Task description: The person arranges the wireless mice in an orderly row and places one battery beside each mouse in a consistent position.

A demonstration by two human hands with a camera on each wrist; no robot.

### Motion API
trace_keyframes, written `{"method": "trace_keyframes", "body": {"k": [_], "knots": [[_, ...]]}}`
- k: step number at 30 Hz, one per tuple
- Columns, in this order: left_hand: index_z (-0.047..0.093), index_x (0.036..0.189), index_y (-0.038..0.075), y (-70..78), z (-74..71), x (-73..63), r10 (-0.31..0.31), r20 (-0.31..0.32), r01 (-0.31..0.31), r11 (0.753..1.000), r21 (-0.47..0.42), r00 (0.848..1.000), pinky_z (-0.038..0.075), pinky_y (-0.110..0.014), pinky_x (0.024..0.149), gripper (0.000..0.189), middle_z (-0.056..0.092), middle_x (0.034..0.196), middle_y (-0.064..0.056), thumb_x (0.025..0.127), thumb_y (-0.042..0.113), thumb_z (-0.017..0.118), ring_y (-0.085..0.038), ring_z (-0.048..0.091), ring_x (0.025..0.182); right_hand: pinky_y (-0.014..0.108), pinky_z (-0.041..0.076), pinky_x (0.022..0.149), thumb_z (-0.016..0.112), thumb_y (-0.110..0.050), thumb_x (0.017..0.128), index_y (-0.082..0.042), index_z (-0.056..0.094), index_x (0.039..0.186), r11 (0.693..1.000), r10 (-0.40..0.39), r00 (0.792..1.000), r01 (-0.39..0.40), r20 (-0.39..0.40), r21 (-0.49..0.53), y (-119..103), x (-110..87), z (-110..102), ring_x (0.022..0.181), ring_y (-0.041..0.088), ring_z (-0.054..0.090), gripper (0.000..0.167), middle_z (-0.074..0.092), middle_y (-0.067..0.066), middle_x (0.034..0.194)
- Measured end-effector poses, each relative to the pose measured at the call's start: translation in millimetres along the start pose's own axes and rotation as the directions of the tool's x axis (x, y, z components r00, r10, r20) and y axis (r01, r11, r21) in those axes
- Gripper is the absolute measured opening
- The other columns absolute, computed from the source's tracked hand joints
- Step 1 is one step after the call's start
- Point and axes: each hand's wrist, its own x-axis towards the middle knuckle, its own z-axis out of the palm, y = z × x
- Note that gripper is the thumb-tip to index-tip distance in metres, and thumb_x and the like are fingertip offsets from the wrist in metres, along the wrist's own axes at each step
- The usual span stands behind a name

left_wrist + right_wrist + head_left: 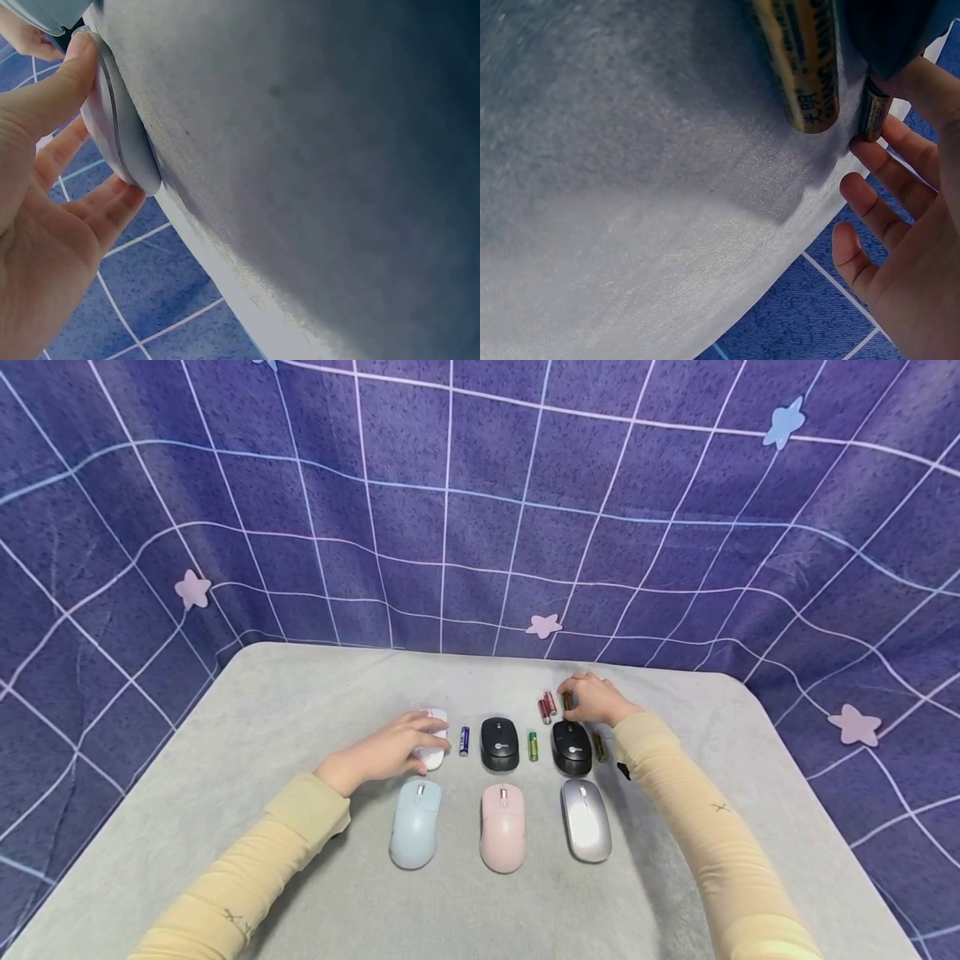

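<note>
My left hand (386,750) grips a white computer mouse (124,131) by its edges, thumb on one side and fingertips on the other; the mouse sits on the table. At the back right, my right hand (596,700) pinches a dark-and-gold battery (874,114) between thumb and fingers, just behind a black mouse (572,748). In the right wrist view the other fingers are spread apart from it. A second gold-and-black battery (599,747) lies right of that black mouse.
Between the hands are a blue battery (464,741), another black mouse (499,745), a green battery (533,746) and two red batteries (547,706). A light blue mouse (416,827), a pink mouse (503,831) and a silver mouse (587,822) form the front row. A purple gridded curtain (480,527) hangs behind.
</note>
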Motion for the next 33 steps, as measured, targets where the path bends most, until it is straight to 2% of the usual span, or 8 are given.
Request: {"method": "trace_keyframes", "body": {"k": [12, 22, 33], "knots": [[0.066, 0.117, 0.013, 1.8, -0.9, -0.1, -0.003, -0.002, 0.003, 1.000, -0.005, 1.000, 0.027, -0.056, 0.111, 0.046, 0.051, 0.137, -0.015, 0.073, 0.018, 0.077, -0.045, 0.035, 0.132, 0.060, 0.044, 0.089, 0.076, -0.025, 0.073, -0.011, 0.065, 0.115, 1.000, -0.019, 1.000, 0.019, -0.007, -0.004, -1, -1.0, -3, 0.115, 0.035, 0.052, 0.045, 0.059, 0.013, 0.123], [0.066, 0.119, 0.014, 1.2, 0.6, 0.0, -0.031, 0.018, 0.031, 0.999, -0.011, 0.999, 0.026, -0.056, 0.112, 0.046, 0.049, 0.139, -0.013, 0.074, 0.020, 0.077, -0.043, 0.033, 0.134, 0.059, 0.045, 0.087, 0.075, -0.024, 0.071, -0.009, 0.065, 0.114, 0.999, -0.053, 0.998, 0.053, -0.032, -0.013, -3, -0.8, -6, 0.113, 0.034, 0.054, 0.047, 0.061, 0.013, 0.119], [0.065, 0.119, 0.015, 0.3, 1.5, -0.3, -0.031, 0.016, 0.031, 1.000, -0.003, 0.999, 0.026, -0.056, 0.111, 0.047, 0.049, 0.139, -0.013, 0.074, 0.020, 0.077, -0.043, 0.033, 0.134, 0.058, 0.046, 0.086, 0.074, -0.028, 0.071, -0.010, 0.065, 0.114, 0.999, -0.050, 0.998, 0.049, -0.046, -0.024, -8, -0.9, -17, 0.114, 0.032, 0.054, 0.047, 0.061, 0.011, 0.119]]}}
